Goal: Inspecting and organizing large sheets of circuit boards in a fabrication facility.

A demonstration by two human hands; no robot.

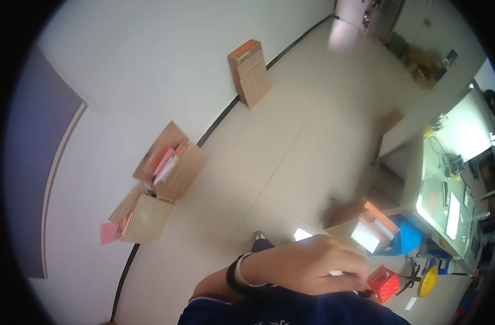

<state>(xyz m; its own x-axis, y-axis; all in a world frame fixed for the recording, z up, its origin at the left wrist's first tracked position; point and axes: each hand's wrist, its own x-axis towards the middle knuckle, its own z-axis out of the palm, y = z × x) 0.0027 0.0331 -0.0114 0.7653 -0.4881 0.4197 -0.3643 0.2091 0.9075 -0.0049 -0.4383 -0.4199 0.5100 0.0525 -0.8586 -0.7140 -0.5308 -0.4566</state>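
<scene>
My left forearm comes in from the lower left and crosses in front of my dark blue shirt (290,309). A dark band and a pale band (243,273) circle its wrist. My left hand (328,264) is closed, its fingers curled toward the thumb. A small white patch shows between them; I cannot make out whether it is a held thing or light behind. Just past the fingertips, a sliver of skin at the shirt's edge may be my right hand (371,296); its fingers are hidden. Beyond the hand stands a red plastic stool (384,283).
Along the left wall stand a tall cardboard box (251,76) and open boxes (179,173) holding pink and white papers. To the right are another box (339,214), a blue bin (404,235), a yellow round stool (428,281) and a desk (434,200) with cables. Tiled floor (280,141) runs between.
</scene>
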